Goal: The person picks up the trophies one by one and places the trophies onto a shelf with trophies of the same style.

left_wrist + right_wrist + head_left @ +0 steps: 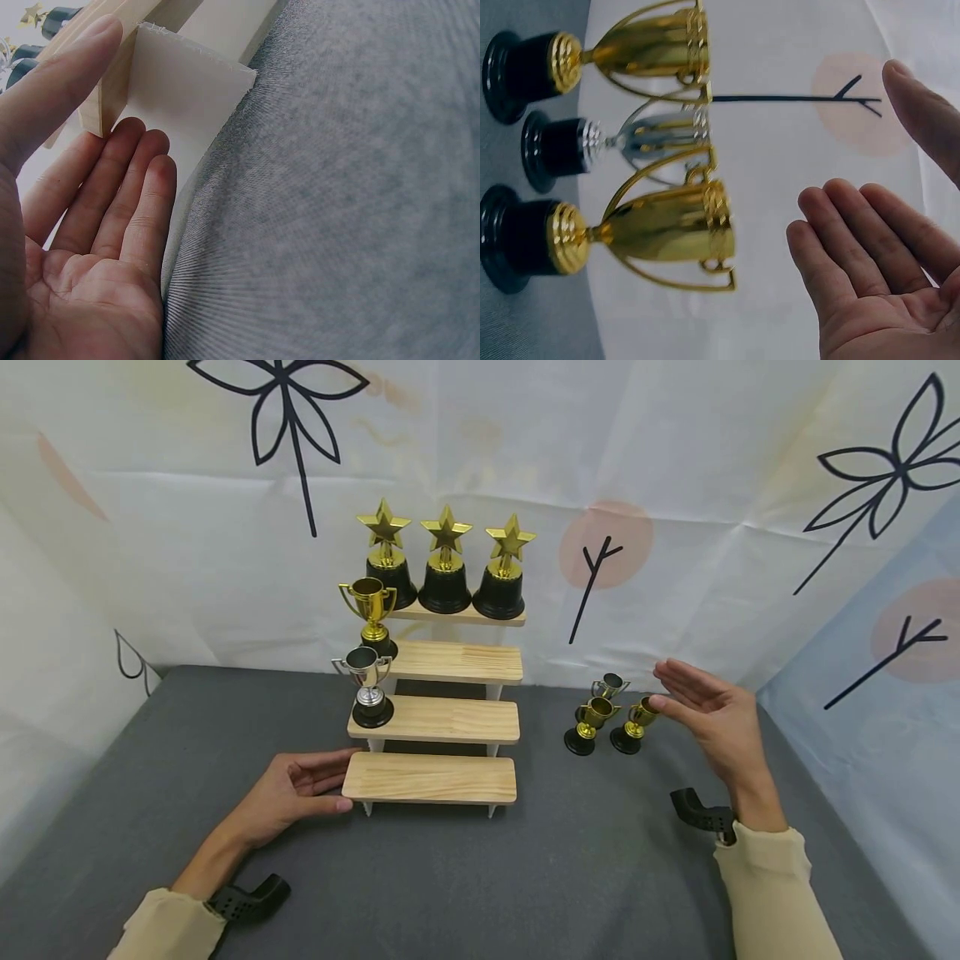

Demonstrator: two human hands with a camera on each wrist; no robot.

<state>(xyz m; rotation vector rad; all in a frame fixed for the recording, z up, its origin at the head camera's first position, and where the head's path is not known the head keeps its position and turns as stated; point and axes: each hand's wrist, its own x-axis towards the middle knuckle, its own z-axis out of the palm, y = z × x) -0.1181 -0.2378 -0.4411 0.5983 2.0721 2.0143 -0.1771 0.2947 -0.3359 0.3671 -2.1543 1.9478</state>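
Observation:
The left hand (281,797) is at the left end of the lowest wooden shelf (431,779), fingers extended; in the left wrist view the fingers (154,187) lie beside the white support (184,86). At the right, the right hand (712,718) is raised with straight fingers and holds nothing. Beside it stand two gold cups (597,712) (671,225) and a silver cup (611,685) (664,139), all upright. On the stand's left side are a gold cup (371,602) and, one step lower, a silver cup (367,670). Three star trophies (446,585) line the top shelf.
A dark grey cloth (585,860) covers the table. Behind the stand hangs a pale printed curtain (697,568), with black leaf and twig drawings. Another pale sheet (45,652) borders the left side.

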